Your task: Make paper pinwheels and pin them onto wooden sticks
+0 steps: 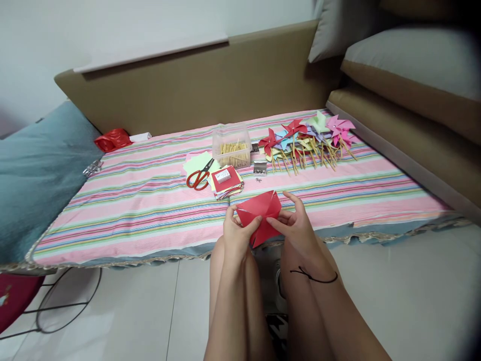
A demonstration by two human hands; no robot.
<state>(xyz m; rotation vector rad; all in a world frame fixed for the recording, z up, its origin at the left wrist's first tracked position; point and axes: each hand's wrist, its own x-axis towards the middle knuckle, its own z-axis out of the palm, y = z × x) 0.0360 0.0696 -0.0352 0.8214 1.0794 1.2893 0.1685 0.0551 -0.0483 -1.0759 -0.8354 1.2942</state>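
Note:
A red paper square point(258, 208), cut in from its corners, is held up above my knees. My left hand point(237, 229) pinches its left side, thumb on top near the middle. On the opposite side my right hand point(296, 225) grips the sheet, its thumb also pressing near the centre and its index finger raised. Just beyond lie a stack of coloured paper squares point(229, 181) with a small white box point(222, 175) on it, red-handled scissors point(199, 178), and a little open box of metal pins point(259, 169) with a few loose pins point(258, 180) beside it.
A clear plastic box point(232, 150) holds many wooden sticks. Several finished paper pinwheels point(300, 135) lie piled at the right on the striped cloth point(143, 200). A red plastic bag point(112, 139) and a white roll point(140, 137) are far left, near a blue cushion point(45, 175).

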